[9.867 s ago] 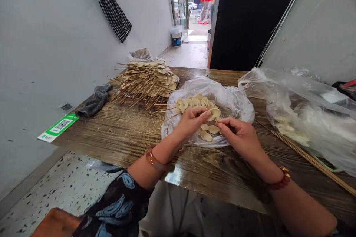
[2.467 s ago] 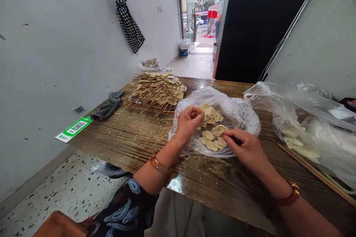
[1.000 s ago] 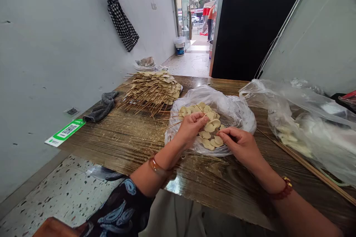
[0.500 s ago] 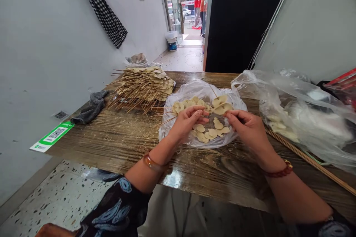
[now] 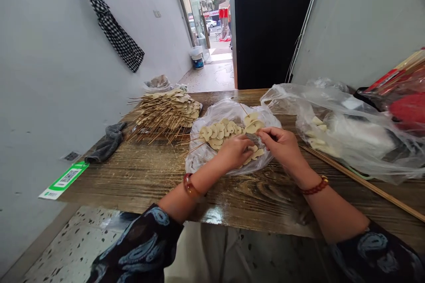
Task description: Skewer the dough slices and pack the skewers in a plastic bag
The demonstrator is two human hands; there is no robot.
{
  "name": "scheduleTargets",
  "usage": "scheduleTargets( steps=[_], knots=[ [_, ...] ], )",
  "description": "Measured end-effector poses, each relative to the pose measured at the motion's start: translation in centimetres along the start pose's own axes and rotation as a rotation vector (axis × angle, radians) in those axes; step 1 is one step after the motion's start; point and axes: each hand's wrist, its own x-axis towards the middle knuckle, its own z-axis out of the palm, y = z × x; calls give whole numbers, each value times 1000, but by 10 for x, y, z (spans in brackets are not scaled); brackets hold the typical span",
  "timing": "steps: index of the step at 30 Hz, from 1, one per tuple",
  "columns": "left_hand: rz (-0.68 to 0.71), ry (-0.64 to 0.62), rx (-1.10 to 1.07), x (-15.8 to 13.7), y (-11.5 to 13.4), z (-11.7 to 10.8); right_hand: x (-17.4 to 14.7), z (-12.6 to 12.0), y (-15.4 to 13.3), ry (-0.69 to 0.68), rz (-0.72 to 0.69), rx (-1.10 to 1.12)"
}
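Observation:
My right hand (image 5: 281, 145) pinches a thin wooden skewer (image 5: 243, 108) that carries a few pale, flat slices (image 5: 253, 122) near the fingers. Over loose pale slices (image 5: 256, 154) in the middle of a clear plastic bag (image 5: 217, 108) hovers my left hand (image 5: 236, 152), fingers curved and apart; nothing shows between them, though the hand partly hides the slices. Beside it, filled skewers (image 5: 217, 131) lie on the bag, their bare ends pointing left.
A large pile of filled skewers (image 5: 166, 112) stands at the back left of the wooden table (image 5: 142, 181), near a grey cloth (image 5: 109, 141). At right are a plastic bag of slices (image 5: 358, 128) and a bundle of bare skewers (image 5: 361, 181).
My left hand has moved down to the loose slices, turning its back upward. My right hand still holds the skewer with slices. The camera view has swung slightly right.

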Motion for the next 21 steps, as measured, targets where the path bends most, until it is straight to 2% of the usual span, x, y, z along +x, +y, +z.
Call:
scheduleTargets(
  steps=[4, 7, 9, 11, 15, 17, 21],
  knots=[
    [7, -69, 77, 13, 1, 7, 0, 1, -1, -5, -15, 1],
    [-9, -22, -49, 18, -1, 10, 0, 1, -2, -2, -24, 3],
    [-75, 68, -194, 18, -3, 7, 0, 0, -3, 3, -22, 3],
    [-210, 182, -405, 15, -4, 0, 0, 0, -4, 3, -10, 11],
    [-463, 347, -978, 2, -10, -24, -2, 0, -6, -20, 2, 41],
    [-512, 390, -1172, -4, -13, -35, -4, 1, -8, -34, -7, 43],
    [-522, 497, -1327, -13, -16, -49, -9, 2, -16, -114, -30, 9]
  ],
)
